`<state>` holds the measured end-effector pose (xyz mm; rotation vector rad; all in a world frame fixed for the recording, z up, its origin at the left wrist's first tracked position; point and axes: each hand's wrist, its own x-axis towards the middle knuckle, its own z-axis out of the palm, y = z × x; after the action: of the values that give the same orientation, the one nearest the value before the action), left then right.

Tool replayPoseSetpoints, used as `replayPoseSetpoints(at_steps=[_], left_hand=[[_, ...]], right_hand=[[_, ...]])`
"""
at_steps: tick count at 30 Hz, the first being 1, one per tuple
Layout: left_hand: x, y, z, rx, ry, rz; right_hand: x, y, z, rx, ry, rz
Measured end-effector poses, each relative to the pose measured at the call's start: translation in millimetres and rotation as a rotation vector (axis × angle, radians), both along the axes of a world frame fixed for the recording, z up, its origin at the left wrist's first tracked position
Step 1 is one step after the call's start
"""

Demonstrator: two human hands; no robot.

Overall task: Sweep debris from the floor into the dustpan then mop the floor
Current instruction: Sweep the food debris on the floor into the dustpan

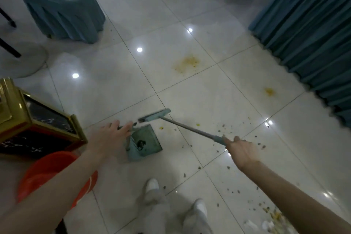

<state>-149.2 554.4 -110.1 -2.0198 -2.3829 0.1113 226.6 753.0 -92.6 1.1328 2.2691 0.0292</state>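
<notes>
Left hand (115,133) is down on the dark handle of the dustpan (146,143), fingers laid out over it; it's too blurry to say whether they actually wrap round, so can't tell the grip on that side; right hand (241,153) is curled round the teal grip at the end of the broom (154,116) pole, so that one's definitely holding.

The dustpan is teal and sits on the tiled floor (114,85) at about 6 o'clock from the middle of the view, with a dark bit lying inside it; the broom head is right at the pan's 12 o'clock, close to its far edge, and the pole slants off toward 4 o'clock into the right hand.

The debris (222,126) is mostly small dark crumbs scattered at the pan's 3 o'clock, around and below the pole; there's a thicker heap with yellow bits way down at 5 o'clock.

Other stuff: two yellow stains (187,62) at 1 and 2 o'clock; red bucket (47,173) under the left forearm at 8 o'clock; gold-framed black box (38,123) at 9 o'clock; teal drapes (313,34) at 2 o'clock and 11 o'clock; white shoes (152,184) at 6 o'clock.
</notes>
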Motion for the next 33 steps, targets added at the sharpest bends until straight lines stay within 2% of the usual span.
replayPoseSetpoints(at_steps=[4,8,11,13,15,19,23,27,33], left_hand=[[-15.8,6.9,-12.2,-0.006,-0.029,0.007],[-32.4,-8.3,-30.2,-0.09,0.055,-0.068],[-38.9,-30.8,-34.7,-0.053,0.1,-0.084],[-39.5,-48.6,-38.3,0.004,0.125,-0.141],[-39.1,-67.5,-38.4,-0.042,0.097,-0.129],[-18.7,-95.6,-25.9,-0.174,0.089,0.002],[23.5,-120.1,-9.7,-0.1,0.058,0.058],[72.7,-150.6,2.6,-0.113,0.059,0.068],[133.1,-187.1,20.7,-0.013,0.04,0.249]], right_hand=[[-74.5,-31.4,-44.7,-0.067,0.009,-0.163],[-129.6,-49.2,-80.9,-0.317,0.058,-0.326],[-147.7,-55.2,-100.1,-0.538,0.194,-0.472],[-147.4,-58.2,-110.6,-0.555,0.278,-0.531],[-137.5,-65.7,-117.5,-0.556,0.319,-0.574],[-92.7,-95.7,-124.2,-0.563,0.287,-0.534],[-17.1,-124.9,-125.9,-0.482,0.195,-0.402],[78.2,-139.4,-118.9,-0.434,0.114,-0.315],[211.8,-146.7,-89.9,-0.379,0.016,-0.244]])
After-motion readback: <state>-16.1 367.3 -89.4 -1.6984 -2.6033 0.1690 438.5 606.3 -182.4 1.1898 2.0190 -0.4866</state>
